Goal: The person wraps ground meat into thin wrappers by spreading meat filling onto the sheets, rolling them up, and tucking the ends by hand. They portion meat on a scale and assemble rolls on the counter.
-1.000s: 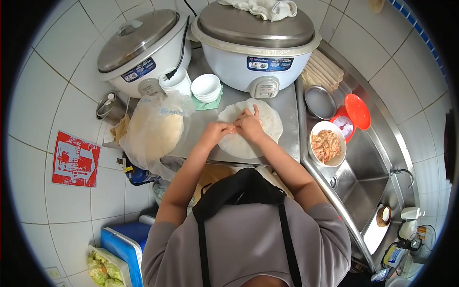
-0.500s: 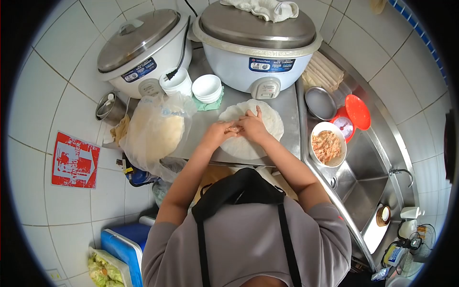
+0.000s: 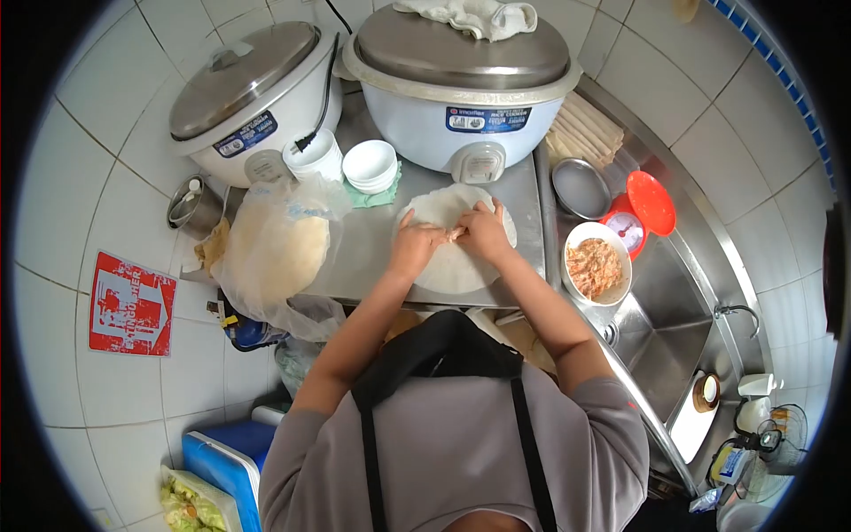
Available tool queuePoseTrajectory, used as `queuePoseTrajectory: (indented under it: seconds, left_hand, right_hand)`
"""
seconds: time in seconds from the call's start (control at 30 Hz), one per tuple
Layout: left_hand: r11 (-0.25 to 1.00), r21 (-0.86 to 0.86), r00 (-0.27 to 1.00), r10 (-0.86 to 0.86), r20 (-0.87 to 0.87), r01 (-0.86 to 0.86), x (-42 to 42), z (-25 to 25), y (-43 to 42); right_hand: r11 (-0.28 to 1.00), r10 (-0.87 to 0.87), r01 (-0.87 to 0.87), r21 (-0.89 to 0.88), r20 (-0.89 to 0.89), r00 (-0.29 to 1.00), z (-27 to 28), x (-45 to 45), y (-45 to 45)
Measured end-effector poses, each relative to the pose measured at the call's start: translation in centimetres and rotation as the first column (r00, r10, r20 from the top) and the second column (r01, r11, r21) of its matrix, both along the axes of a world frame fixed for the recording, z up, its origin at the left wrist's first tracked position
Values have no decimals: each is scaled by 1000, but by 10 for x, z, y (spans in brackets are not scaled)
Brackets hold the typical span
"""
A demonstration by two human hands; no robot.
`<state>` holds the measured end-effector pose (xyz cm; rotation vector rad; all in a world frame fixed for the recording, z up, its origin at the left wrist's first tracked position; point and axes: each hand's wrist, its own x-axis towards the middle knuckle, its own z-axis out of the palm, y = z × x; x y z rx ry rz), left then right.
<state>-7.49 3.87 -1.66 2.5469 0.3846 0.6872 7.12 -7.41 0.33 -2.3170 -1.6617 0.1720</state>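
Observation:
A round, thin white wrapper lies flat on the steel counter. Over its middle, a small strip of pinkish meat filling shows between my fingertips. My left hand pinches the filling's left end with its fingers curled. From the other side, my right hand closes on the right end, most of its fingers bent over the wrapper. My fingers hide part of the filling. To the right, a white bowl holds more of the orange-pink filling. Left of the wrapper, a clear plastic bag contains a stack of pale wrappers.
Two rice cookers stand at the back. White cups and small bowls sit before them. Rolled wrappers, a metal pan and a red scale are by the sink.
My hands have drawn slightly apart, and a thinner strip of filling now shows between the fingertips. The whole view has shifted a little.

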Motion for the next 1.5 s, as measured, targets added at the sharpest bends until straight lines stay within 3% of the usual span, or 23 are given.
queuePoseTrajectory:
  seconds: [0.13,0.2,0.3,0.43,0.53,0.63,0.7,0.73,0.93,1.03,1.2,1.3,1.4,1.5]
  left_hand:
    - [1000,-20,994,-20,-104,18,4,-5,2]
    - [1000,4,1000,-2,21,2,8,-5,2]
    - [997,-34,996,-69,62,72,16,-2,-5]
    - [975,-141,986,-167,29,169,30,-8,-8]
    - [982,-56,977,-188,-105,183,34,-9,-6]
    - [985,-61,982,-168,-81,163,35,-3,-8]
    - [984,-54,985,-171,25,172,41,-1,-13]
    - [983,-56,982,-172,72,176,41,-1,-18]
    - [983,-45,970,-183,-157,178,50,4,-19]
    - [982,-4,981,-188,44,189,53,1,-26]
    - [964,20,964,-264,-38,265,64,1,-29]
    - [969,-51,970,-242,-20,241,67,1,-31]
    - [980,-26,979,-194,65,196,66,5,-36]
    - [969,-26,969,-245,22,245,72,4,-28]
  right_hand:
    - [996,-4,10,83,-66,998,-1,13,-12]
    - [979,-38,58,197,-104,994,-6,19,-21]
    - [992,-46,63,105,-154,987,-5,16,-27]
    - [987,-70,83,139,-97,993,-8,8,-33]
    - [981,-71,83,176,-72,995,-12,9,-38]
    - [958,-88,87,274,-10,996,-10,10,-40]
    - [942,-111,115,315,-29,993,-14,9,-41]
    - [948,-107,106,301,-15,994,-18,10,-42]
    - [942,-105,117,314,-55,993,-17,21,-46]
    - [945,-110,119,306,-48,993,-17,25,-53]
    - [958,-79,96,269,-73,994,-21,34,-58]
    - [938,-82,167,305,-273,958,-8,34,-65]
    - [946,-87,129,299,-149,985,-6,37,-69]
    - [915,36,111,388,-353,935,1,39,-72]
